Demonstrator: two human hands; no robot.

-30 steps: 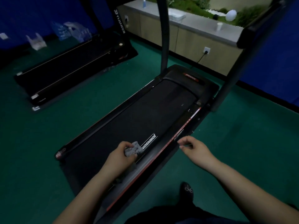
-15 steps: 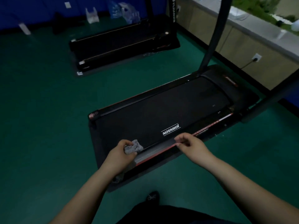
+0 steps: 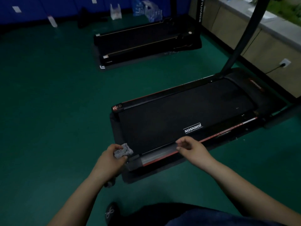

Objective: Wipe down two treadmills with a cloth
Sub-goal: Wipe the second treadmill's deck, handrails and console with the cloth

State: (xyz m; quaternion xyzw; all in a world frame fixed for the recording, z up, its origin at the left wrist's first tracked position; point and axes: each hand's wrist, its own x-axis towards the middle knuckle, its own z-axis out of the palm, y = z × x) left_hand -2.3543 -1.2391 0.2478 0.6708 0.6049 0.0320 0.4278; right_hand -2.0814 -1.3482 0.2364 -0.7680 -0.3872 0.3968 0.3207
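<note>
A black treadmill [image 3: 171,115] with a white logo on its belt and a red-trimmed side rail lies low on the green floor in front of me. My left hand [image 3: 110,159] grips a crumpled grey cloth [image 3: 123,151] at the near rear corner of its deck. My right hand [image 3: 192,150] hovers over the near side rail with loosely curled fingers and holds nothing. A second black treadmill [image 3: 143,41] stands farther back, to the left of the first.
The first treadmill's slanted upright post [image 3: 241,38] rises at the right. Beige cabinets [image 3: 260,43] with a wall socket and plugged cable line the right wall. Clear plastic items [image 3: 149,10] sit by the blue back wall. My dark shoe [image 3: 111,212] is on the floor near the deck.
The view has swung left and back. My left hand has slid the cloth along the near rail to the rear corner of the deck. My right hand stays over the rail.
</note>
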